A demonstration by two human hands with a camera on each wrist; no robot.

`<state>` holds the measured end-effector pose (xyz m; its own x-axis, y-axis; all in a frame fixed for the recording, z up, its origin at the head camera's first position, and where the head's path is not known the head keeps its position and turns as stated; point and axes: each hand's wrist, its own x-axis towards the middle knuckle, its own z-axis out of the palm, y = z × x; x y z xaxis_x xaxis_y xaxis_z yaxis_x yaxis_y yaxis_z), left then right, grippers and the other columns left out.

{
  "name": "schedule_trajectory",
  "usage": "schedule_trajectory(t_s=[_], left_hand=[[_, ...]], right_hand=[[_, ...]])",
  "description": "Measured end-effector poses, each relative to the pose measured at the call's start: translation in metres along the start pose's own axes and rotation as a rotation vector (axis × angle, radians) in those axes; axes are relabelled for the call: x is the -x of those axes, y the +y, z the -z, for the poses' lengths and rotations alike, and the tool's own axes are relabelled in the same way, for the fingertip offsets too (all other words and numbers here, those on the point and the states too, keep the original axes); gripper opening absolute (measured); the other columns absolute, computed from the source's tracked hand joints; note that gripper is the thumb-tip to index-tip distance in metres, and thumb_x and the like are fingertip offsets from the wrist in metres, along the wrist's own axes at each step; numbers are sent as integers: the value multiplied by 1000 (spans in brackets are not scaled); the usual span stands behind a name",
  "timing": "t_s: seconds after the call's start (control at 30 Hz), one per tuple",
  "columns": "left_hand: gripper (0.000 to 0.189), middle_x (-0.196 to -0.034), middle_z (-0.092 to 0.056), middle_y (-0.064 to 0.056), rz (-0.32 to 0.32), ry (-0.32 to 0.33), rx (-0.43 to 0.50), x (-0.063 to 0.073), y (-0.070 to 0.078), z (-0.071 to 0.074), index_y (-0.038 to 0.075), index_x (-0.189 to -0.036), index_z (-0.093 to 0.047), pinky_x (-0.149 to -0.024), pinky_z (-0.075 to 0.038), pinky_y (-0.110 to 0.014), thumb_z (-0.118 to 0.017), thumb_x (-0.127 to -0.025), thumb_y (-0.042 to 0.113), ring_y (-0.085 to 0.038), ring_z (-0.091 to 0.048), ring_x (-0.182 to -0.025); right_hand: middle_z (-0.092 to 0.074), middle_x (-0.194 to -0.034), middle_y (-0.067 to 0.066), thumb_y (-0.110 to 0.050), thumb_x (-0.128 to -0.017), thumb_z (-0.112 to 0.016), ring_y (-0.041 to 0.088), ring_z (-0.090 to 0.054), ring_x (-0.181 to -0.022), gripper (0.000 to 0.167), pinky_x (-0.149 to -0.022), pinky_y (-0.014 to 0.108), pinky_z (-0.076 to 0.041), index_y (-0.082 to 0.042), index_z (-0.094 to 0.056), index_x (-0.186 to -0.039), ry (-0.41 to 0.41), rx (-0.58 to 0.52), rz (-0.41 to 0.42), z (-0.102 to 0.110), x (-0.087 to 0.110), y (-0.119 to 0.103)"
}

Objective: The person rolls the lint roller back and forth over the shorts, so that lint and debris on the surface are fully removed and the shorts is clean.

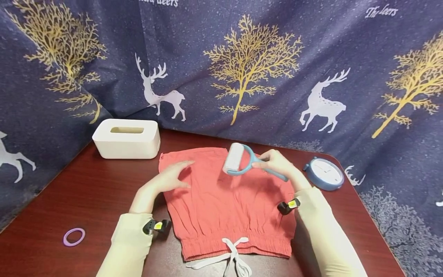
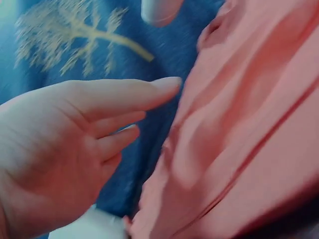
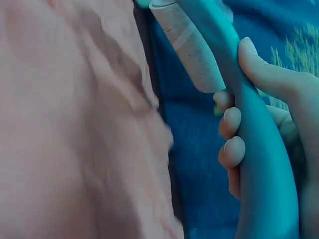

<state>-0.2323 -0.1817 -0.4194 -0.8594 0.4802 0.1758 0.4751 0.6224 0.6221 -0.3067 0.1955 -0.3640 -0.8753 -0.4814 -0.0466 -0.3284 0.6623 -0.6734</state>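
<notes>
Red shorts with an elastic waistband and a white drawstring lie spread on the table, waistband toward me. My right hand grips the blue handle of a lint roller, its white roll held over the upper part of the shorts. In the right wrist view, fingers wrap round the handle, and the roll hangs clear of the cloth. My left hand hovers at the left side of the shorts, fingers relaxed and apart, holding nothing. The left wrist view shows that hand beside the red cloth.
A white tissue box stands at the back left of the dark red table. On the right lies a round blue clock. A purple ring is at the front left. A patterned blue cloth hangs behind.
</notes>
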Motion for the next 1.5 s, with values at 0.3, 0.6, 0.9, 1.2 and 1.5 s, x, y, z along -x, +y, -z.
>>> schedule_trajectory(t_s=[0.3, 0.6, 0.9, 1.2, 1.5], left_hand=[[70, -135, -55, -27, -2, 29, -6, -28, 30, -33, -8, -138, -47, -107, -40, -53, -78, -82, 17, -40, -52, -125], [88, -148, -42, -26, 52, -120, 2, -71, 54, -58, -9, -145, -37, -116, -31, -47, -82, -78, 26, -38, -39, -139], [106, -156, -29, -26, 62, -224, 29, -106, 58, -86, -9, -150, -24, -120, -25, -42, -88, -72, 23, -35, -27, -147], [113, -158, -27, -23, 117, -165, 114, -104, 46, -95, -8, -152, -21, -120, -24, -43, -90, -67, 22, -35, -26, -147], [113, -159, -26, -21, 125, -191, 123, -107, 43, -96, -5, -153, -21, -120, -23, -43, -89, -68, 25, -33, -25, -148]], right_hand=[[-58, -63, -2, -33, -86, -73, 6, -49, -58, 34, -58, 23, -46, 0, -76, -94, -10, 28, -70, 17, 5, 29], [-55, -58, 2, -26, -89, -71, 13, -52, -50, 32, -52, 27, -47, 5, -71, -92, -102, -22, -134, 19, 0, 43], [-60, -59, 6, -31, -88, -72, 16, -56, -51, 33, -56, 28, -49, 1, -74, -92, -162, 13, -127, 15, -9, 52], [-61, -58, 5, -34, -89, -70, 14, -54, -48, 35, -55, 29, -48, 0, -73, -84, -171, 79, -162, 13, -13, 46], [-58, -54, 1, -34, -89, -70, 12, -52, -46, 34, -55, 28, -47, -1, -73, -84, -175, 86, -157, 14, -12, 54]])
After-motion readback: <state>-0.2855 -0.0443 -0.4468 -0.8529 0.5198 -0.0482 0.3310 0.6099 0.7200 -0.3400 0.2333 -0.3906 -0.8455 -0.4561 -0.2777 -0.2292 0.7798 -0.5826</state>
